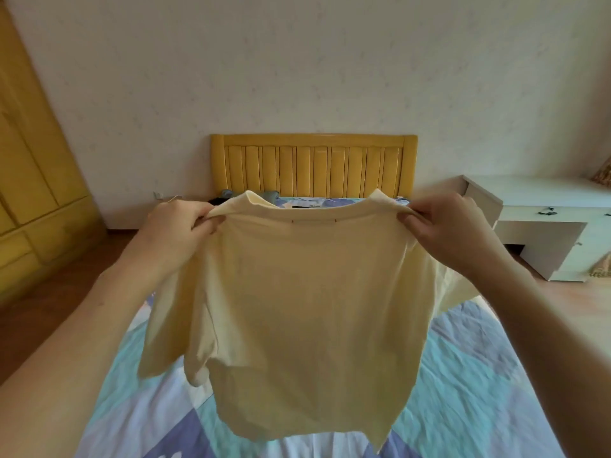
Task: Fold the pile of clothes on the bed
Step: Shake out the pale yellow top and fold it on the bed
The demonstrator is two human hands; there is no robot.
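No text, label, brand, number or sign can be read anywhere in this view; the pale yellow T-shirt (297, 309) shows only two short dark stitch marks below its collar, with no tag lettering visible
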